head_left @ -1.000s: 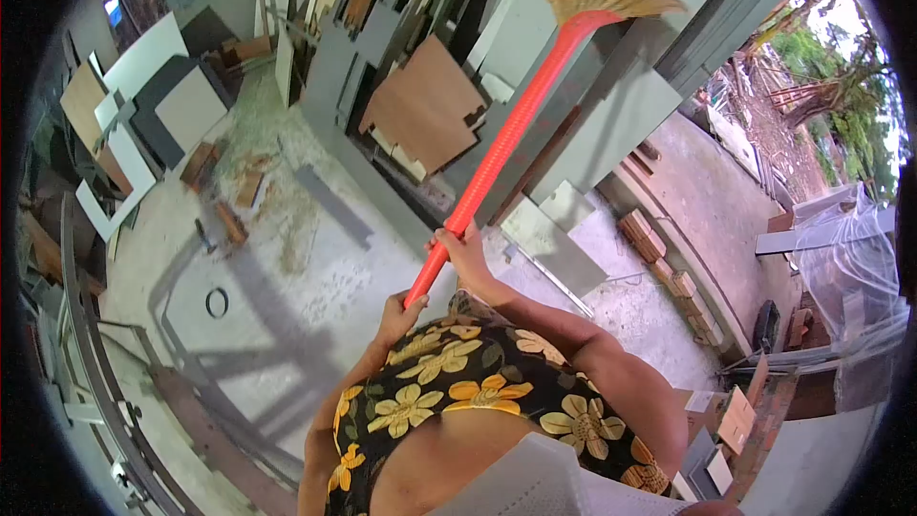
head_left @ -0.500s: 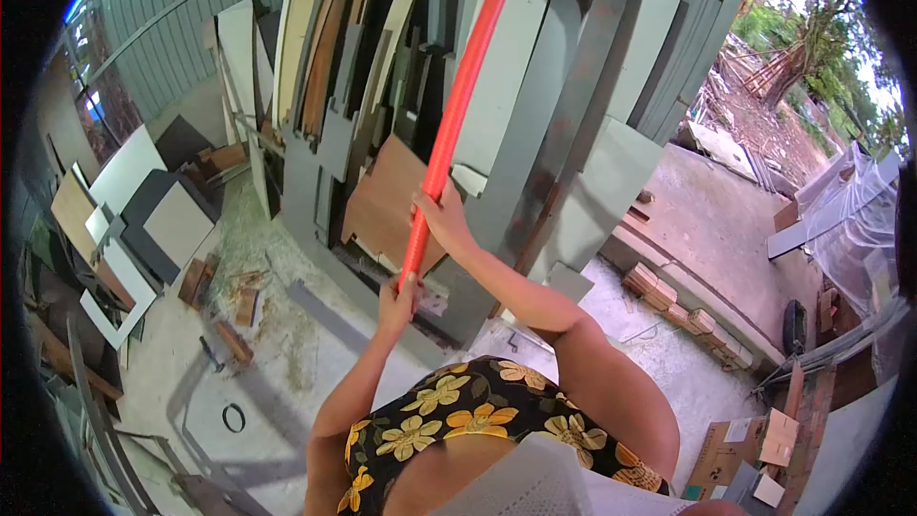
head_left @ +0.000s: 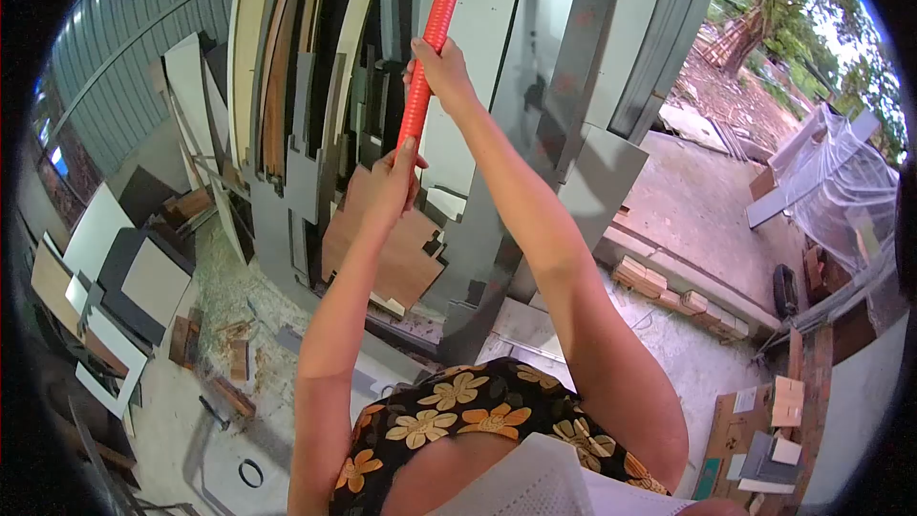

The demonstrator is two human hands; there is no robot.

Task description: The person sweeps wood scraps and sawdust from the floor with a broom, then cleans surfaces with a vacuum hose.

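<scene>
My right hand (head_left: 444, 78) is closed around the red handle of a broom (head_left: 444, 5), which slants up and out of the top of the view. Lower down, my left hand (head_left: 394, 182) grips the same handle near its bottom end, its fingers partly hidden behind the wrist. Both arms reach forward and up. The broom's head is out of view. Behind the handle stand tall upright boards (head_left: 478, 67) in white, grey and brown, and a brown wooden panel (head_left: 382, 244) leans below my left hand.
White and dark panels (head_left: 143, 277) lean on the left. On the concrete floor lie wood offcuts (head_left: 239, 360), a hammer (head_left: 212, 413) and a black ring (head_left: 250, 473). Stacked wood blocks (head_left: 678, 298) line a step on the right, with cardboard (head_left: 735, 435) nearer.
Both hands have moved up and forward with the broom. Its bristles, which showed at the top edge, have left the view.
</scene>
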